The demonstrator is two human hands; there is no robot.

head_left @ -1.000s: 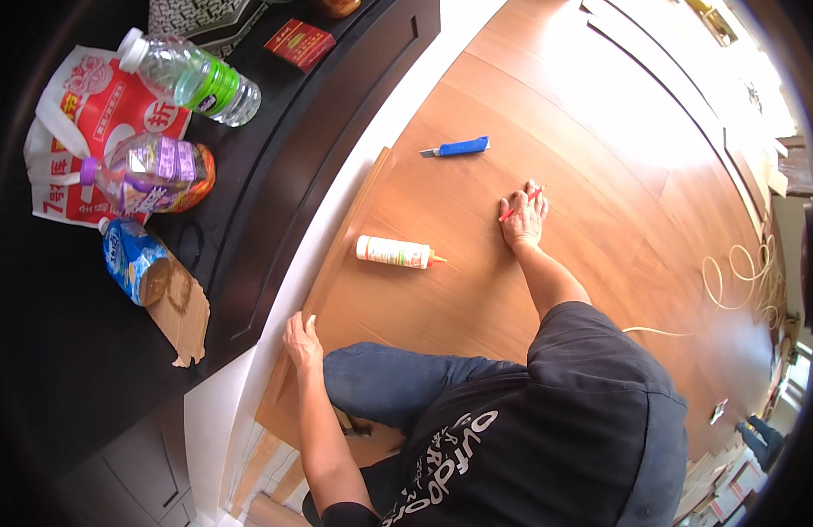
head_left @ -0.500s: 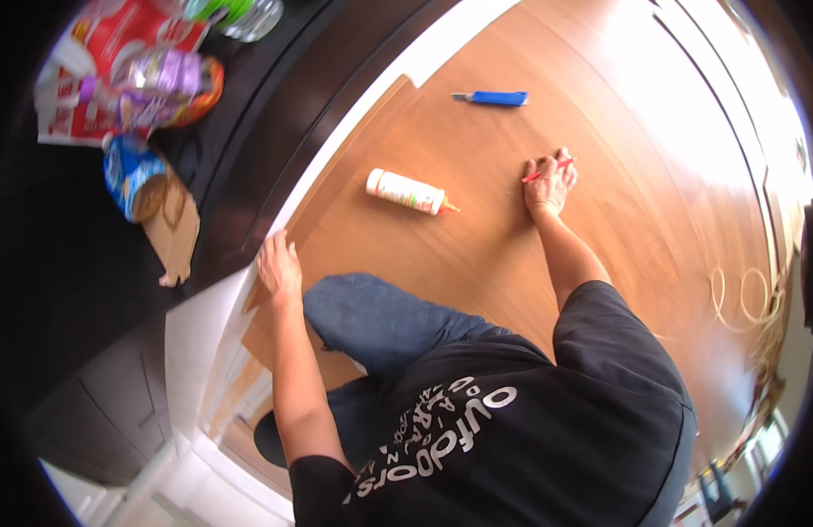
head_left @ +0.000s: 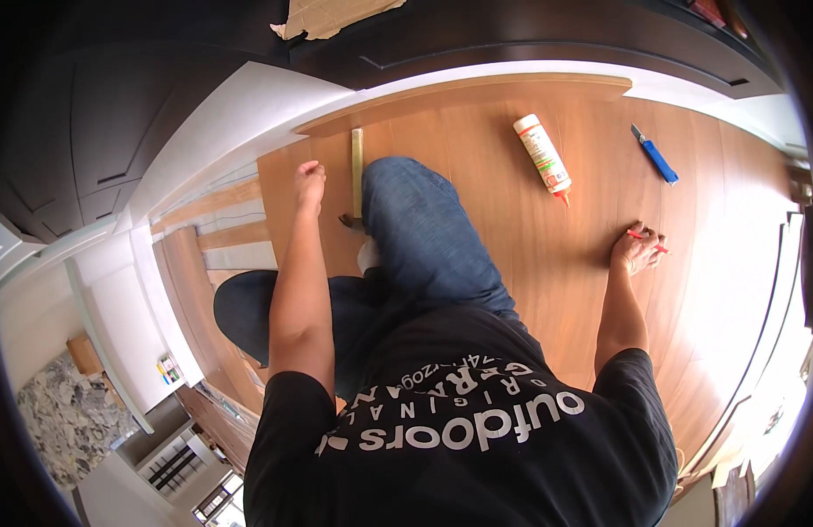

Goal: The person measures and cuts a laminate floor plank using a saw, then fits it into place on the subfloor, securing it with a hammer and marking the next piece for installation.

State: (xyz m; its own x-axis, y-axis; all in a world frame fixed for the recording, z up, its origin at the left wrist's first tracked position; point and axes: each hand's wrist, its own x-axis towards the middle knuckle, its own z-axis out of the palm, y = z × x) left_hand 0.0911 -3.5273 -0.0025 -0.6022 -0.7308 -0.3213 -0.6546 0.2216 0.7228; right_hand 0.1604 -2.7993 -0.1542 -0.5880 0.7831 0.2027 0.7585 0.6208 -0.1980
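My left hand (head_left: 309,184) has its fingers curled with nothing visible in them, over the wood flooring at the left of my knee. Beside it a square-like tool with a yellow blade (head_left: 356,149) lies partly behind my knee. My right hand (head_left: 632,252) rests low on the wooden floor (head_left: 564,281) at the right, holding a red pencil (head_left: 659,246) between its fingers. A white glue bottle with an orange nozzle (head_left: 542,156) lies between my knee and a blue utility knife (head_left: 659,161). A loose wooden strip (head_left: 459,92) runs along the white base at the back.
A dark cabinet (head_left: 512,39) borders the far side, with torn cardboard (head_left: 327,16) on top. At left are more dark cabinet fronts (head_left: 90,140), exposed underlay with planks (head_left: 231,235) and a white door frame (head_left: 130,325). Long dark strips (head_left: 758,307) lie at the far right.
The view has swung leftward, bringing the left cabinets and underlay into view. My left hand has moved off the wooden strip's edge toward me. My right hand still holds the pencil.
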